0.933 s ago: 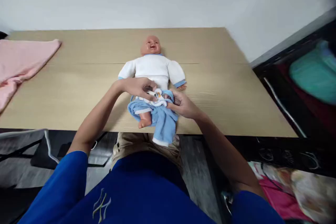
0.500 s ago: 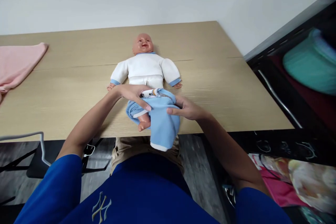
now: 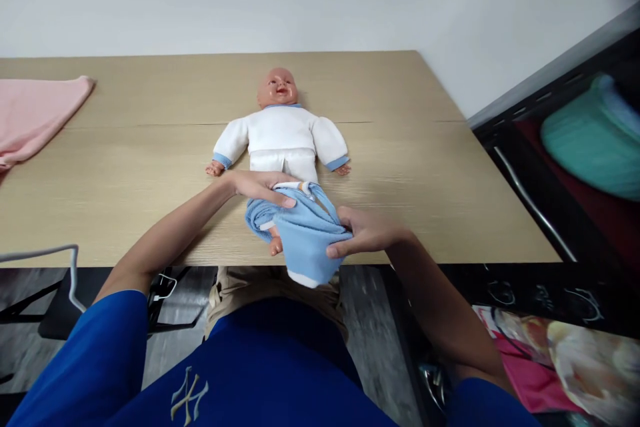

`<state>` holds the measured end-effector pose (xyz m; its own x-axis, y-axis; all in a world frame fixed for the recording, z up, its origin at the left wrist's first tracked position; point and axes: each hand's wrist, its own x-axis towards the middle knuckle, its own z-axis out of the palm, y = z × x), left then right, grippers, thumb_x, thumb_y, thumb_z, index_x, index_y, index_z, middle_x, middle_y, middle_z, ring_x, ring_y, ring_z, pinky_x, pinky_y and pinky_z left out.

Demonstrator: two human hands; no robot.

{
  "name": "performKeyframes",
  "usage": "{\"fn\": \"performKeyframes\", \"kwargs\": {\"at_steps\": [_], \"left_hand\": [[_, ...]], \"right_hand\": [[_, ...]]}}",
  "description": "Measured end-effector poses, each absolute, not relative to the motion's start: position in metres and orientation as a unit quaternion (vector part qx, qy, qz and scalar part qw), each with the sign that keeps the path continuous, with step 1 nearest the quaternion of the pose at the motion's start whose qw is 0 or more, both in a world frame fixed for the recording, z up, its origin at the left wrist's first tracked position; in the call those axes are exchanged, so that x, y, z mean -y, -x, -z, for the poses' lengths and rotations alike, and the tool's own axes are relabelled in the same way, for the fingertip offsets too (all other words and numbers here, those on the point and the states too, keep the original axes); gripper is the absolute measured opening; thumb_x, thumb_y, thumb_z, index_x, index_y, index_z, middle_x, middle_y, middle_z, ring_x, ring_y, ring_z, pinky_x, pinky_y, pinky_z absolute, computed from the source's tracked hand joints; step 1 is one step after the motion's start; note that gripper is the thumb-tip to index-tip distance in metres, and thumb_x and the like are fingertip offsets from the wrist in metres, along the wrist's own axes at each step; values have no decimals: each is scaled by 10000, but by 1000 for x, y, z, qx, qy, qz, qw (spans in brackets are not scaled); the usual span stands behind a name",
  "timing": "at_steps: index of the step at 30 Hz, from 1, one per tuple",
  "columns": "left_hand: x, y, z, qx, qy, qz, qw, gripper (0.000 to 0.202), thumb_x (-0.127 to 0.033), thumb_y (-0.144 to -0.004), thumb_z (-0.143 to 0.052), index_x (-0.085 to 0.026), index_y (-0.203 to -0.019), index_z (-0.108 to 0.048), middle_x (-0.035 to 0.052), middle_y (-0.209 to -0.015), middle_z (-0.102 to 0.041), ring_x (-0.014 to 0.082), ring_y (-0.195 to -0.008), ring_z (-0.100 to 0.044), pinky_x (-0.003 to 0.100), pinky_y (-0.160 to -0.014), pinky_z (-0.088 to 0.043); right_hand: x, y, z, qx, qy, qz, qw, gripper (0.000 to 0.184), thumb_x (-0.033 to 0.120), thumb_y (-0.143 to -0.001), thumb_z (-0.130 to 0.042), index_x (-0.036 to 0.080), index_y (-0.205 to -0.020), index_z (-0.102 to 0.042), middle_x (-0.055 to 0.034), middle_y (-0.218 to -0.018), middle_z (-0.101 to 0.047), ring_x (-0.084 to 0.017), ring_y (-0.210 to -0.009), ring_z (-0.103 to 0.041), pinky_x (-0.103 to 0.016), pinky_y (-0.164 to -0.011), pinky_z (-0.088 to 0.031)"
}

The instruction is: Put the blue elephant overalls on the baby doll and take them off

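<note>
A baby doll (image 3: 283, 130) lies on its back on the table, head away from me, in a white top with blue cuffs. Light blue trousers (image 3: 310, 240) with white hems are bunched around its lower legs. One bare foot (image 3: 275, 245) shows at the left leg opening; the other foot is hidden in the cloth. My left hand (image 3: 267, 188) grips the waistband, thumb on top. Lower and to the right, my right hand (image 3: 363, 232) pinches the side of the trousers, with its fingers inside the fabric. The empty-looking leg hangs past the table's front edge.
A pink cloth (image 3: 35, 117) lies on the left of the wooden table (image 3: 425, 180). To the right stands a dark rack holding a teal basin (image 3: 595, 137), with bagged items (image 3: 575, 360) below. A grey cable (image 3: 45, 253) crosses at the front left.
My right hand has moved slightly down and outward, stretching the trousers' waist opening wider. The cloth covers more of the visible foot. My left hand keeps its grip.
</note>
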<state>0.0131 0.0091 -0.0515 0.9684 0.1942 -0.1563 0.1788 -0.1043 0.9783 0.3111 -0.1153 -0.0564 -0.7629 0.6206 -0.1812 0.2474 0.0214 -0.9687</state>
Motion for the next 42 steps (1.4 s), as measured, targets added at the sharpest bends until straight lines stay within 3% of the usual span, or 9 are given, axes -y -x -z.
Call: {"fn": "performKeyframes", "kwargs": {"at_steps": [5,11,17,23,27,31,34,38,42], "left_hand": [[5,-17,38,-96,-719,87,682,612,-659,-698,-1144,-182,-1000,-906,119,-927,-901,334,-837,-867,435,-776,-759],[8,-19,49,-109,-703,27,702,711,-849,-839,-988,-190,-1095,-910,147,-1032,-908,363,-1005,-890,523,-1009,-762],[0,-18,66,-127,-705,-21,697,764,-873,-943,-885,-163,-1225,-861,140,-1204,-895,339,-1216,-831,499,-1219,-644],[5,-26,59,-120,-745,-17,656,674,-852,-979,-856,-199,-1139,-824,75,-1152,-870,289,-1134,-805,405,-1115,-637],[13,-28,51,-137,-746,-29,651,760,-934,-969,-789,-197,-1152,-802,90,-1141,-867,288,-1097,-802,387,-1006,-650],[31,-32,40,-156,-755,-29,636,629,-761,-865,-968,-199,-1074,-777,54,-991,-836,260,-930,-786,346,-826,-626],[46,-37,36,-196,-769,-42,606,407,-550,-898,-912,-203,-994,-725,26,-876,-789,229,-809,-744,332,-748,-584],[56,-43,38,-277,-831,-87,474,317,-437,-936,-759,-195,-1135,-707,74,-1057,-834,269,-953,-775,371,-869,-599],[65,-47,37,-351,-885,-4,305,394,-437,-1037,-724,-163,-1313,-662,142,-1109,-831,340,-1029,-791,427,-931,-606]], "right_hand": [[117,-311,81,617,312,-670,271,598,676,-946,-977,246,-1347,-866,-49,-1202,-867,-272,-1118,-810,-411,-1056,-677],[126,-307,94,516,380,-701,312,512,683,-1041,-875,248,-1309,-842,-57,-1176,-843,-255,-1096,-775,-380,-1009,-666],[130,-316,90,578,324,-710,239,714,829,-868,-971,217,-1212,-846,-46,-1059,-832,-244,-940,-758,-344,-843,-661],[149,-303,82,496,375,-717,313,811,763,-820,-988,251,-1424,-809,-123,-1367,-877,-392,-1385,-796,-538,-1226,-642],[161,-296,74,460,402,-708,353,807,799,-850,-942,259,-1434,-809,-135,-1451,-872,-417,-1491,-769,-568,-1311,-594],[173,-292,75,508,461,-639,348,870,776,-762,-1031,268,-1431,-807,-132,-1471,-867,-461,-1503,-756,-650,-1318,-597],[183,-281,79,496,549,-538,403,700,700,-867,-983,253,-1381,-822,-141,-1454,-873,-450,-1455,-780,-638,-1300,-616],[191,-267,84,487,616,-432,443,573,624,-963,-852,214,-1363,-817,-159,-1382,-890,-438,-1340,-824,-621,-1251,-645],[195,-263,90,501,645,-403,414,577,590,-974,-809,199,-1398,-801,-170,-1394,-883,-432,-1325,-826,-626,-1251,-632]]}}
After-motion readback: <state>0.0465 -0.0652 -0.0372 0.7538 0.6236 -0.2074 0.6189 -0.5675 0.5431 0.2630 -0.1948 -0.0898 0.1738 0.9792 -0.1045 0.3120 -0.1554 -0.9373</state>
